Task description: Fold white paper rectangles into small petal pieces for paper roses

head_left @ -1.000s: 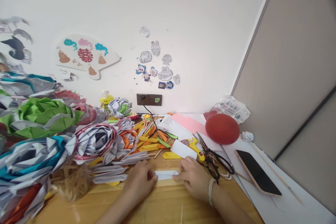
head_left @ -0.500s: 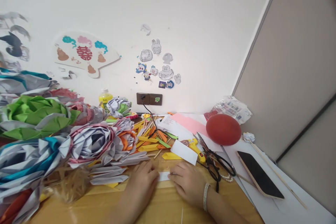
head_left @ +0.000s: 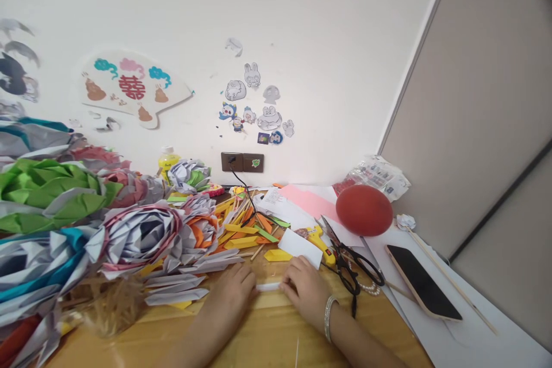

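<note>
A narrow folded strip of white paper (head_left: 268, 287) lies flat on the wooden table between my hands. My left hand (head_left: 235, 290) is closed on its left end, pressing it to the wood. At the right end, my right hand (head_left: 305, 286) pinches the strip with curled fingers; a bracelet circles that wrist. Just beyond my right fingers rests a white paper rectangle (head_left: 301, 247), partly over a yellow folded piece (head_left: 277, 255). Beside my left hand lie several folded white paper pieces (head_left: 176, 288).
Large folded paper flowers (head_left: 138, 236) crowd the left side. Yellow, orange and green folded pieces (head_left: 241, 229) are heaped behind. To the right are a yellow glue gun (head_left: 318, 237), black scissors (head_left: 348, 264), a red balloon (head_left: 364, 210) and a phone (head_left: 425, 283). A wall closes off the back.
The white paper strip looks narrower now, as if folded over. My right hand has lifted and curled its fingers more. The left hand stays nearly in place.
</note>
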